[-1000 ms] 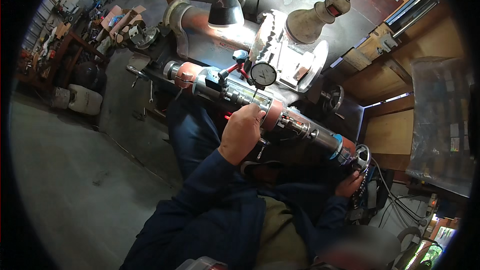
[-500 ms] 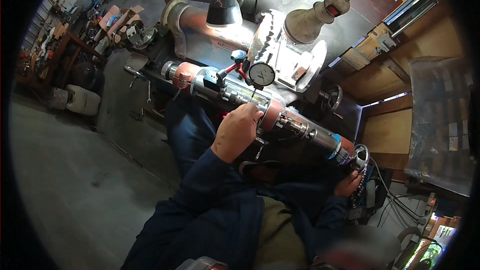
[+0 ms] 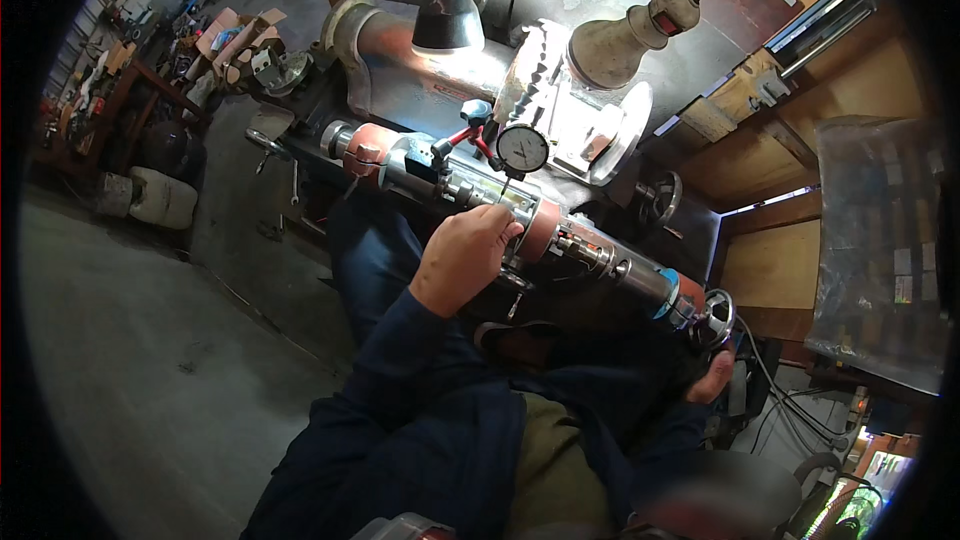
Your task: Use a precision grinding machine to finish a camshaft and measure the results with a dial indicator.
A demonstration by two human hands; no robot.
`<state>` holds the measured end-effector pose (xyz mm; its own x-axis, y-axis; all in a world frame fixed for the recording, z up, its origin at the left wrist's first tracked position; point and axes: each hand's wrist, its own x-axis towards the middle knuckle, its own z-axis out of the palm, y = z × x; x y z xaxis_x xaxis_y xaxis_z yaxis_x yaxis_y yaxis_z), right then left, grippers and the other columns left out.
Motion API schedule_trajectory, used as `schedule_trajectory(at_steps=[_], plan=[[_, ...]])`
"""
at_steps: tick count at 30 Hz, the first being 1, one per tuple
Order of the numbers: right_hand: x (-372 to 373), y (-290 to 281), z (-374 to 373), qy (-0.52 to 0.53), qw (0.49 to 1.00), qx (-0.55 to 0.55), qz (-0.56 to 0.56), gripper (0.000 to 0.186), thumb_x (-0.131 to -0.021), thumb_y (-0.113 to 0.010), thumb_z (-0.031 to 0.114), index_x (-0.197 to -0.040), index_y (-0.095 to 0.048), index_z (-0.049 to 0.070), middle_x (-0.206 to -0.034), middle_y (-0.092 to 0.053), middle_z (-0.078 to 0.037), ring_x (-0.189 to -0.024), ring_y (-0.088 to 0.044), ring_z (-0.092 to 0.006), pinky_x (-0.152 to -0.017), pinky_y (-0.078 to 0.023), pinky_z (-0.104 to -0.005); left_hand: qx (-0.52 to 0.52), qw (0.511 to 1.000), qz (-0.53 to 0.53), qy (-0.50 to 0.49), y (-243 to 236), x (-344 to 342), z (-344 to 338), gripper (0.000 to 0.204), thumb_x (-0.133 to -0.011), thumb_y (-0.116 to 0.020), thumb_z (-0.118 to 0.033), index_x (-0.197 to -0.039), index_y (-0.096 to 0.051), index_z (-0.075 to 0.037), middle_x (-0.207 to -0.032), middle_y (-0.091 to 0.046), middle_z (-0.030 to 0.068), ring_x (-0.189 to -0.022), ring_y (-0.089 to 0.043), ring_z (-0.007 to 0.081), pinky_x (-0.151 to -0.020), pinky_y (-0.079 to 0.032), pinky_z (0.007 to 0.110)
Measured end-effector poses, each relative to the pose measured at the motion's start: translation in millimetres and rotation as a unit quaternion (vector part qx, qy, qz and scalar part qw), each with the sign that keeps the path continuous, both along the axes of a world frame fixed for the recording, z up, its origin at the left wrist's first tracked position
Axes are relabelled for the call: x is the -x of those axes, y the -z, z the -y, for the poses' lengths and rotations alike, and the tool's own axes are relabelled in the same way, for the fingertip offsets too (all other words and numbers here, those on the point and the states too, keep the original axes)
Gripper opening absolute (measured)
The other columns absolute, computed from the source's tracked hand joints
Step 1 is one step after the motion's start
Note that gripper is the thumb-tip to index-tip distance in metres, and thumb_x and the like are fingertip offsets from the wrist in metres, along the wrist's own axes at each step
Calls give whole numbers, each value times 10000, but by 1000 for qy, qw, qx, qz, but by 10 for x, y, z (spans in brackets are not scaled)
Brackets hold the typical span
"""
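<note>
My left hand [image 3: 462, 258] is closed in a pinch against the near side of a long steel machine bed, just below a round dial gauge [image 3: 522, 149]. What its fingertips hold is hidden. The gauge hangs on a jointed red arm [image 3: 460, 136] with a blue knob [image 3: 475, 111], its thin stem reaching down near my fingertips. Right beside them sits an orange-brown collar [image 3: 541, 230]; another collar [image 3: 369, 154] is at the bed's left end. My right hand [image 3: 712, 380] is just below a metal handwheel [image 3: 718, 318] at the right end; its fingers are mostly hidden in shadow.
A black lamp [image 3: 448, 20] and a beige lamp [image 3: 622, 44] light the machine from behind. A small crank handle [image 3: 516, 290] projects below the bed. Another handwheel [image 3: 664, 198] stands behind it. Cables [image 3: 790, 395] hang at the right. A white jug [image 3: 163, 200] stands left.
My right hand has moved down and slightly right, away from the handwheel's rim. My left hand has shifted slightly left, its fingers still pinched below the gauge.
</note>
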<state>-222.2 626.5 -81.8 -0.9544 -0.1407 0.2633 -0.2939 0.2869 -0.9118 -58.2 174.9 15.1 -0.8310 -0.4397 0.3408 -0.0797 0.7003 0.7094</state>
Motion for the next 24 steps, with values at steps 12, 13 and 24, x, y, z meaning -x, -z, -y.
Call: schedule_trajectory(at_steps=[12, 13, 24], plan=[[171, -297, -294, -81, 992, -40, 88, 212, -970, -564, 130, -1135, -583, -2, -946, -606, -16, -859, -546, -90, -776, -433, -243, 39, 891, -399, -214, 301, -113, 154, 40, -905, -592, -3, -932, -576, 21, -801, -622, 143, -685, -617, 250, -609, -501, 348], [182, -373, -255, -89, 991, -48, 88, 212, -970, -564, 130, -1135, -583, -2, -946, -606, -16, -859, -546, -90, -776, -433, -243, 41, 892, -400, -207, 376, -135, 185, 38, -904, -590, -3, -933, -577, 18, -793, -613, 147, -669, -606, 258, -607, -498, 341], [765, -536, 117, -11, 994, -107, 26, 265, -991, -581, 279, -1047, -632, 25, -915, -637, -8, -816, -577, -78, -739, -483, -235, 78, 943, -320, 42, 827, -96, -284, 209, -786, -708, -11, -963, -598, -19, -774, -643, 108, -620, -636, 255, -531, -507, 353]])
